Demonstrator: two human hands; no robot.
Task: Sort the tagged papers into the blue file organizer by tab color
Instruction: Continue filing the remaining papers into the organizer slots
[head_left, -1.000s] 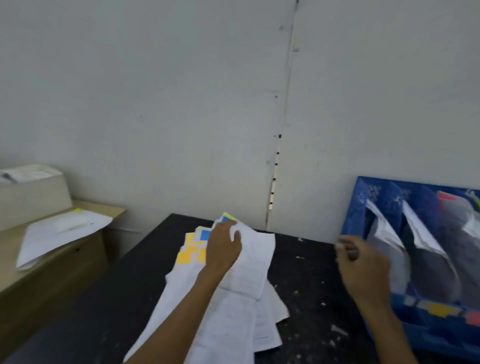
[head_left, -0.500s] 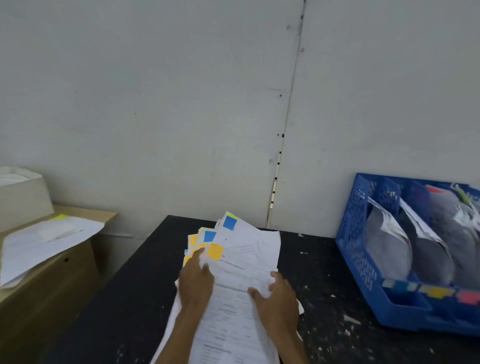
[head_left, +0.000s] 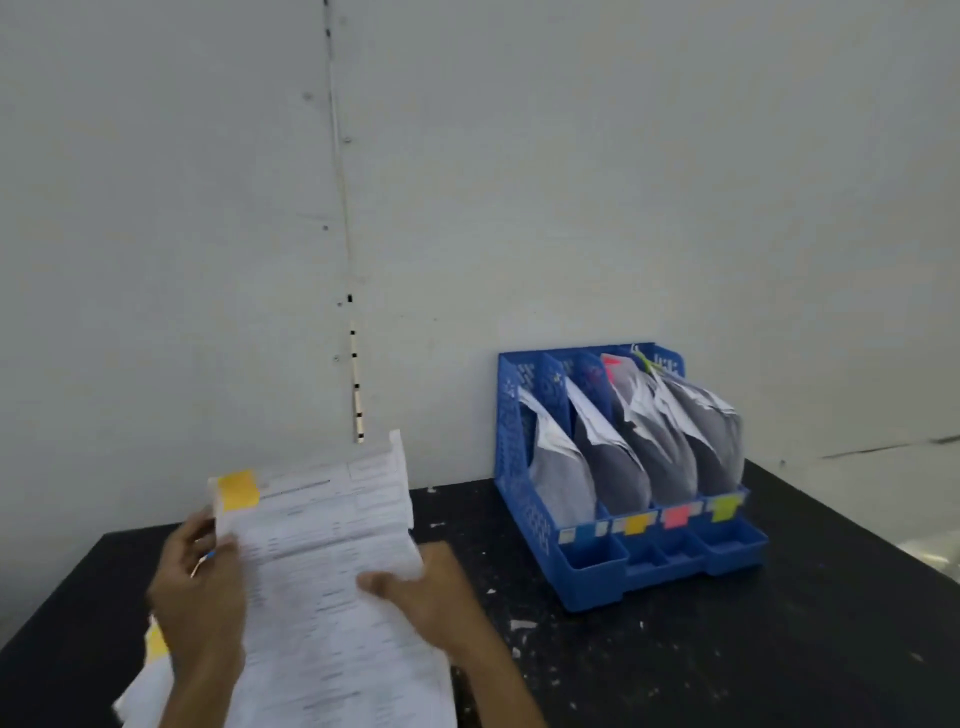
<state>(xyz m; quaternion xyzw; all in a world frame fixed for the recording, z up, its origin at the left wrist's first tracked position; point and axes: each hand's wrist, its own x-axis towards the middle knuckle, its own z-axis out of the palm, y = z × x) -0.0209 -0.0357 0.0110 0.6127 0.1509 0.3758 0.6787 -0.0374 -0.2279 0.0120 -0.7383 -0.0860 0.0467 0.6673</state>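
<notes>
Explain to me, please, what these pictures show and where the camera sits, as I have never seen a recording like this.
There is no machine here: a person works with bare hands, and the one camera is worn on the head, looking forward and down. So the arms entering from below are the wearer's own. The left hand and the right hand both hold up a printed paper with a yellow tab at its top corner. Beneath lie more papers on the black table. To the right stands a blue file organizer with four slots, each holding papers; its front carries a yellow label, a pink label and a green label. The held paper presumably belongs in the yellow-labelled slot.
</notes>
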